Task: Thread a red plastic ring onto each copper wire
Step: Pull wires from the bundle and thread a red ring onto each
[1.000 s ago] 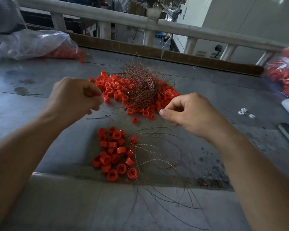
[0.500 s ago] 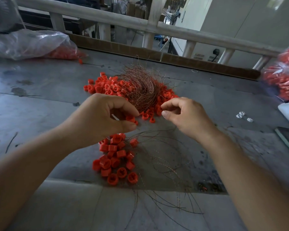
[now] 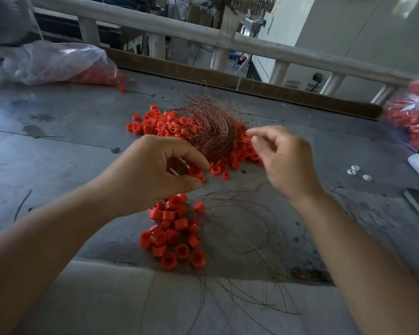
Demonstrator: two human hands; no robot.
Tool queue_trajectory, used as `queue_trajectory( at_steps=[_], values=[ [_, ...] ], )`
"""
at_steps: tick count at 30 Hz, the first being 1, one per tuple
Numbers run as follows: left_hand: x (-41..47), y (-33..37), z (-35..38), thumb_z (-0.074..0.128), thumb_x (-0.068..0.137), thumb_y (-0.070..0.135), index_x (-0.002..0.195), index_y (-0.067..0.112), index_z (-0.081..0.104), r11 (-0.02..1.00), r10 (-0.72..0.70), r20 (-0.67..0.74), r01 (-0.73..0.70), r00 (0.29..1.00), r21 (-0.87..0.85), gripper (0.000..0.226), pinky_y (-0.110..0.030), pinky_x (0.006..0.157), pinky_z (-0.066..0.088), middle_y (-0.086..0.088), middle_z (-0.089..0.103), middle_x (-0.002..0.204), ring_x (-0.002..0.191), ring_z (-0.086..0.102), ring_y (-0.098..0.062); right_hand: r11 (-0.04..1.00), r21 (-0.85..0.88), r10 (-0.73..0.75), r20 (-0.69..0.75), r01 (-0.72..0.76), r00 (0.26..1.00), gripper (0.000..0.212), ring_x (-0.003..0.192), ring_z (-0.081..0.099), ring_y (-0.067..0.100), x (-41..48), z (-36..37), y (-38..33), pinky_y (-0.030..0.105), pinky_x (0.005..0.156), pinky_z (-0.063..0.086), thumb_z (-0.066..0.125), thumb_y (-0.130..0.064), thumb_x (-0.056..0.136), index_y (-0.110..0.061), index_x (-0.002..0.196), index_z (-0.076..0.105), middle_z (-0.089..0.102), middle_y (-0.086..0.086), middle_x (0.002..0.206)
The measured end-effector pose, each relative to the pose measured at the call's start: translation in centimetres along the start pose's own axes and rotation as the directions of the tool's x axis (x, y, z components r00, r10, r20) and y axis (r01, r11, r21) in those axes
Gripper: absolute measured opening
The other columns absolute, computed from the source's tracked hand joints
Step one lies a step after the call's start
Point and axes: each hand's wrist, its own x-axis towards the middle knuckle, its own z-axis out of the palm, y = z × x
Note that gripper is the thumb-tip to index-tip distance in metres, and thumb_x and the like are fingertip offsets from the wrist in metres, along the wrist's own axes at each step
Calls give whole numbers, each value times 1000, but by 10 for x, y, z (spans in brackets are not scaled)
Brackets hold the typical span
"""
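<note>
- Since a second ago, has swung left hand (image 3: 155, 175) in from the left to hover above the near heap (image 3: 172, 233), and has raised right hand (image 3: 285, 163) toward the bundle (image 3: 208, 131).
- Pinches a ring (image 3: 194, 172) between left thumb and forefinger, with the other fingers curled under; presumably presents it to the right hand as a target, though cannot read its hole.
- Presses right thumb and forefinger tip to tip, with the rest loosely curled; seems to pinch a fine wire pulled from the bundle, but cannot tell, finding no strand legible at the tips.
- Holds both hands apart in the air over the table (image 3: 58, 151); judging by that gap, has not yet threaded this ring, and is at the step of fetching a wire end to aim at it.
- Keeps loose rings in a far heap (image 3: 155, 124) around and partly under the bundle, probably to have both supplies in one reach.
- Parks what look like finished pieces in the near heap, close to the body, with wires (image 3: 227, 206) fanning right and toward the table edge; likely set apart from raw stock to avoid mixing.
- Stows spare rings in a left bag (image 3: 58, 61) and a right bag (image 3: 411, 112), well clear of the work.
- Needs, for the next move, a steady ring and a straight wire tip; risks snagging on the tangle.
</note>
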Motion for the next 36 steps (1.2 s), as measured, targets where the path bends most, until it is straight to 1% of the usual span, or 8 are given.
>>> queue_trajectory(
  at_steps=[6,10,14,18,22,25,29,36],
  values=[
    [1,-3,-1,72,68,5,77,42,66,998,-41,-59,39,997,-47,39,-11,65,51,19,67,82,70,64,-2,981,192,20,-279,35,960,25,73,62,1,3,-17,-1,14,71,48,50,4,87,-22,84,51,59,-7,80],
    [2,-3,2,73,65,-4,76,37,68,980,-104,-98,85,990,-178,43,-11,66,51,14,71,79,70,67,-3,953,264,-31,-404,150,914,34,72,61,4,5,-31,-9,24,76,50,48,3,86,-29,96,42,60,-7,83],
    [2,-1,3,74,54,14,72,31,71,952,-139,-108,102,984,-289,25,-12,64,51,8,71,74,68,68,-6,940,258,-93,-436,224,895,24,72,60,8,3,-43,-15,28,73,51,56,-5,86,-29,89,54,62,-7,83],
    [2,4,4,71,48,22,79,25,71,933,-133,-98,91,986,-347,31,-15,64,52,4,73,81,72,69,-10,939,204,-196,-346,277,917,24,66,56,9,-2,-41,-27,28,63,50,59,-7,86,-31,87,56,58,1,82],
    [1,6,3,71,49,18,78,22,71,922,-130,-104,82,986,-379,30,-14,64,52,0,72,82,72,69,-11,931,219,-259,-163,291,952,18,66,53,1,-15,-27,-45,12,61,42,62,-10,83,-26,87,57,57,-10,78],
    [1,8,3,71,49,17,75,21,71,921,-130,-110,79,985,-381,26,-14,63,52,1,72,80,70,69,-9,931,166,-312,-95,324,945,14,69,54,4,-23,-18,-54,10,60,42,63,-9,80,-21,87,60,56,-10,75],
    [0,12,4,71,47,19,71,22,69,922,-112,-127,55,986,-383,25,-14,62,52,1,72,75,67,69,-9,944,173,-280,-26,280,960,4,71,55,8,-29,-11,-57,10,61,43,63,-7,79,-9,81,66,60,-3,74],
    [0,16,2,72,43,30,69,25,69,918,-102,-155,33,983,-396,27,-16,64,53,1,72,76,69,69,-12,958,190,-233,68,217,970,4,65,54,3,-31,-5,-58,7,60,39,62,-8,78,-9,77,66,60,-3,72]
  ],
)
